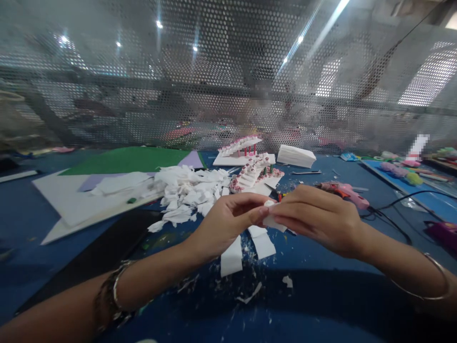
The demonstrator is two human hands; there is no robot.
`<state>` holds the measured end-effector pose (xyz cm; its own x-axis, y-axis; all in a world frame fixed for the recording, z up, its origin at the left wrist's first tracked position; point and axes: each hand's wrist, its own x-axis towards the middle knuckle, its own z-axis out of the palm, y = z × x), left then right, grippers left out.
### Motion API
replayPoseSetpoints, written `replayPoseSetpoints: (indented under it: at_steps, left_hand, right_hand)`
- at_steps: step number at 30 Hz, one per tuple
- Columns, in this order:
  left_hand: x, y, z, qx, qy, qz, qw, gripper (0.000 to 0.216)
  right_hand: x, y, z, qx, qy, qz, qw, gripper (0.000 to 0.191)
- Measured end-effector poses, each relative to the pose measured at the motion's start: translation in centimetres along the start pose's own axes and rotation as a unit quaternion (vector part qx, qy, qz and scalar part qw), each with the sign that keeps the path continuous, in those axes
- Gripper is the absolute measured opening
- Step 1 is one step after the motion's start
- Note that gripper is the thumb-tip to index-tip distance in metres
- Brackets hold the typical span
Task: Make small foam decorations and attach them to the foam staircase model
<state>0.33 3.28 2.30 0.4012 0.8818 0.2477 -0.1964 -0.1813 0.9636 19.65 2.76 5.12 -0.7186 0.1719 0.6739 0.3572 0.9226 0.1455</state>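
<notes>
Between both hands is a small piece of white tissue paper (273, 221), folded or crumpled at its top. My left hand (228, 219) pinches its left side with thumb and forefinger. My right hand (317, 214) grips the right side, its fingers covering part of the paper. Two flat white paper strips (231, 257) lie on the blue table just below the hands. Behind my left hand is a heap of torn, crumpled white tissue (189, 190). Just beyond the hands sits a small white model staircase (250, 174) trimmed with red and pink bits.
A pink glue gun (352, 195) with a black cable lies right of my right hand. Farther back are a second model (239, 155) and a tissue stack (296, 156). Green sheet (117, 159) and white boards (74, 200) lie left; a blue tray (389, 178) is right.
</notes>
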Motion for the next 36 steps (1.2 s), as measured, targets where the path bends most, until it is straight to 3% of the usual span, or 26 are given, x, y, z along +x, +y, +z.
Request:
replayPoseSetpoints:
  at_steps: [8, 20, 24, 31, 36]
  left_hand:
    - [0.4, -0.4, -0.2, 0.042, -0.006, 0.001, 0.999, 0.014]
    - [0.6, -0.9, -0.4, 0.054, -0.006, -0.007, 0.998, 0.010]
    - [0.5, -0.7, -0.3, 0.101, -0.020, 0.031, 0.994, 0.012]
    - [0.1, -0.5, -0.6, 0.254, -0.008, 0.163, 0.953, 0.015]
    - [-0.4, -0.7, -0.2, 0.218, -0.001, 0.183, 0.959, 0.021]
  right_hand:
    - [0.2, 0.1, 0.1, 0.036, -0.043, 0.063, 0.996, 0.016]
    - [0.5, 0.2, 0.2, -0.058, -0.107, 0.025, 0.992, 0.034]
    - [0.5, 0.5, 0.5, -0.083, -0.119, 0.030, 0.989, 0.025]
    - [0.5, 1.2, 0.9, 0.016, -0.078, 0.073, 0.994, 0.016]
    - [0.2, 0.9, 1.2, 0.022, -0.036, 0.086, 0.995, 0.012]
